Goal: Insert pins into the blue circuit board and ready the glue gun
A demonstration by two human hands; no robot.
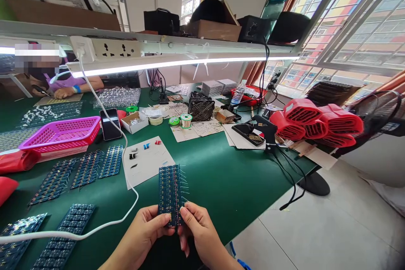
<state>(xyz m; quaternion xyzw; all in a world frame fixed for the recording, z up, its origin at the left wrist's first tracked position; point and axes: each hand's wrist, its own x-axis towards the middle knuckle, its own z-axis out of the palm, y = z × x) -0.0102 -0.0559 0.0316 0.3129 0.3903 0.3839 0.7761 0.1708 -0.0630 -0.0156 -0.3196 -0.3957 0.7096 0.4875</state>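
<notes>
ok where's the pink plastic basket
Head view, left side: the pink plastic basket sits on the green workbench, beside a black smartphone and behind blue circuit boards.

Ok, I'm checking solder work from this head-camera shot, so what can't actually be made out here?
- Lower edges of the blue circuit board: hidden in the head view by the left hand and right hand.
- Its solder joints: too small in the head view.
- Its underside: turned away from the head view.
</notes>
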